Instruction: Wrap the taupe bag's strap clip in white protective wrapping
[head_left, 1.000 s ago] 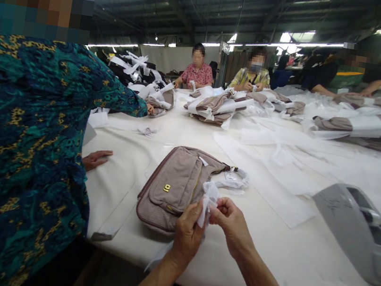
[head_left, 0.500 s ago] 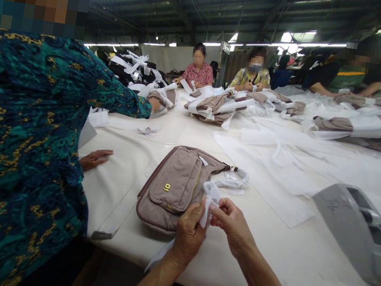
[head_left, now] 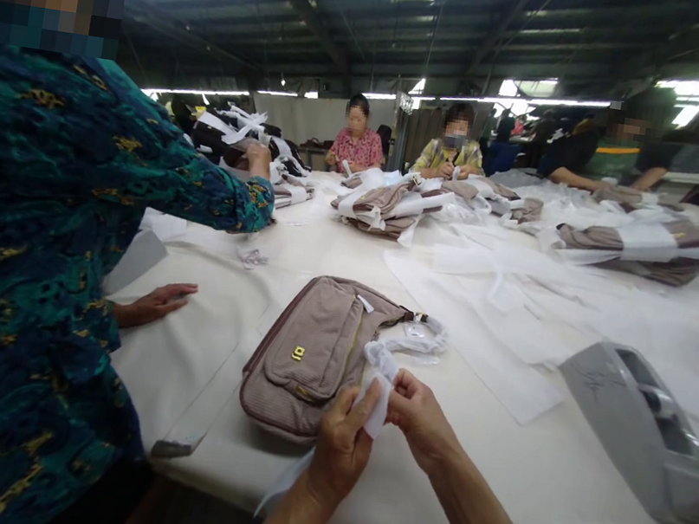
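A taupe corduroy bag [head_left: 315, 340] with dark piping and a small yellow emblem lies on the table before me. At its right edge, white tissue paper [head_left: 379, 380] wraps around a part of the bag, probably its strap, which the paper hides. My left hand [head_left: 346, 437] pinches this paper between thumb and fingers, close against the bag's lower right side. From the right, my right hand [head_left: 422, 413] also pinches the paper, its fingertips near those of the left. A plastic-covered loop [head_left: 421, 336] extends from the bag's upper right corner.
A grey tape dispenser [head_left: 646, 429] stands at the right. White sheets [head_left: 480, 308] spread over the table [head_left: 416, 517]. Wrapped bags [head_left: 391, 202] are piled farther back. On the left, a co-worker in a teal patterned shirt [head_left: 29, 249] leans on the table; other people sit across.
The co-worker's far arm has lifted from a taupe bag toward the dark pile. My fingers have shifted slightly on the tissue paper, which shows more between them. The view has turned slightly.
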Demonstrator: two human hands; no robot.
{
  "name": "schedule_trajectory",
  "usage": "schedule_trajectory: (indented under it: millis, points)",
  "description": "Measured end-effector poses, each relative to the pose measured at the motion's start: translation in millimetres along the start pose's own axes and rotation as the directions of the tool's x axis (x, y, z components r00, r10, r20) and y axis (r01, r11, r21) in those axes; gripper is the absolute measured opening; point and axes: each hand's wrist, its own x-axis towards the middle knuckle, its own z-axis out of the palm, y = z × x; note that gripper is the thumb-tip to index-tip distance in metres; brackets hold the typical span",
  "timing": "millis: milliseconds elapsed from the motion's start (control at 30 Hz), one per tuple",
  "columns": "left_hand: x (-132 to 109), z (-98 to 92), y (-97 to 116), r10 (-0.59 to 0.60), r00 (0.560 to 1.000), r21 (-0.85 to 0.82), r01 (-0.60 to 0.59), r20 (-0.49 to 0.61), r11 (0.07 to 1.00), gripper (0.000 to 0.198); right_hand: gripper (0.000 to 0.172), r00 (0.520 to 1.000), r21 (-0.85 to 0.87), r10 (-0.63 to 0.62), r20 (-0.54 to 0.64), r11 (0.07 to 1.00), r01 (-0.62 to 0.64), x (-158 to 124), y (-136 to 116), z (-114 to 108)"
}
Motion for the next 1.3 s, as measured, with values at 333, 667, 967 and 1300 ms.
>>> schedule_trajectory:
  millis: [333,667,967,1300]
  points:
    - [-1.2,-0.1,-3.0,0.026,1.0,0.057,-0.026,0.0,0.998,0.049,0.032,1.0,0.033,-0.026,0.006,0.999,0.026,-0.1,-9.4,-1.6]
    - [3.4,1.6,-2.9,0.034,0.999,0.194,-0.03,-0.017,0.981,0.047,0.028,0.999,0.026,-0.039,0.012,0.999,0.039,-6.8,-14.1,-4.4]
    - [3.9,-0.1,1.0,-0.003,1.0,0.202,0.001,0.011,0.979,0.05,0.033,0.992,0.044,-0.127,-0.023,0.991,0.128,-8.2,-5.0,-1.1]
    - [14.1,-4.1,-1.6,-0.352,0.932,-0.075,0.347,-0.085,0.935,0.042,0.038,0.978,0.071,-0.186,-0.094,0.979,0.193,1.8,1.0,7.4]
